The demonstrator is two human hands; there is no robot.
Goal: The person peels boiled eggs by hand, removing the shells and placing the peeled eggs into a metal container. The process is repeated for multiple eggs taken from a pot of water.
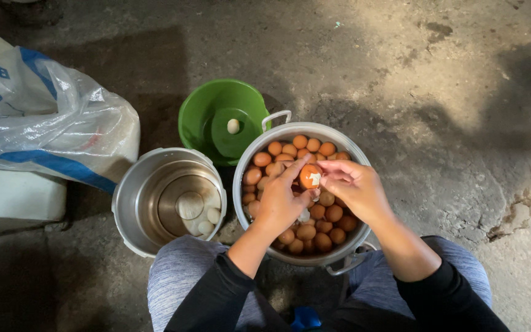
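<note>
Over pot of eggs [346,147]: left hand [279,201] grasps brown egg [309,176] upright; right hand [356,187] fingertips pinch shell at its right side.

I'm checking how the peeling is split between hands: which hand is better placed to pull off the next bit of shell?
Probably the right hand: its fingertips pinch at the white peeled patch on the brown egg, while the left hand cradles that egg from below over the pot.

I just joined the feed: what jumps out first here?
Both hands, left hand and right hand, hold a partly peeled brown egg over the egg-filled steel pot at centre. Left of it stands a second steel pot with peeled white eggs; behind, a green bucket.
</note>
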